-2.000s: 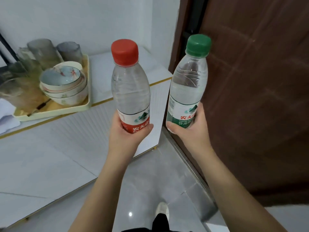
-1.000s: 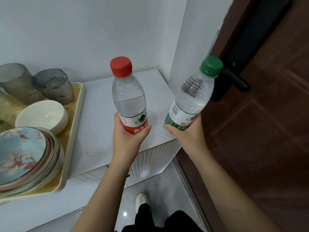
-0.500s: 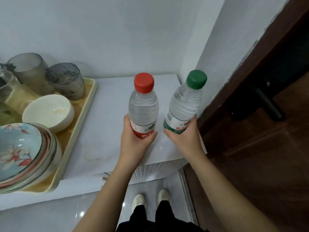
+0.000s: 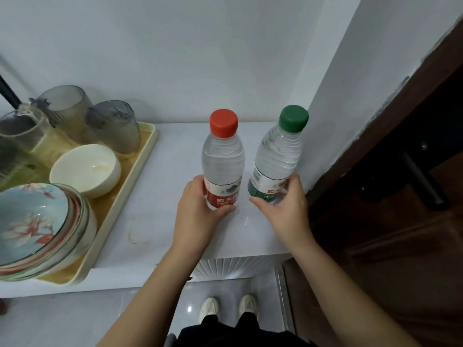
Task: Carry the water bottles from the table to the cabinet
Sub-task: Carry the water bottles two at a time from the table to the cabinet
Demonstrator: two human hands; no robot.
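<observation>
the left hand (image 4: 198, 216) curls round the label of the red-capped bottle (image 4: 223, 166), the right hand (image 4: 285, 211) round the green-capped bottle (image 4: 278, 159) (tilted slightly), both near the right edge of the cabinet top (image 4: 175, 171); farther left, a tray (image 4: 120, 204) of bowls (image 4: 85, 169) and glasses (image 4: 112, 126).

Hidden: red-capped bottle (image 4: 223, 156) base was behind left hand (image 4: 198, 214), green-capped bottle (image 4: 278, 156) base behind right hand (image 4: 285, 211) | Cropped: bowl stack (image 4: 37, 226) was cut by left edge
</observation>
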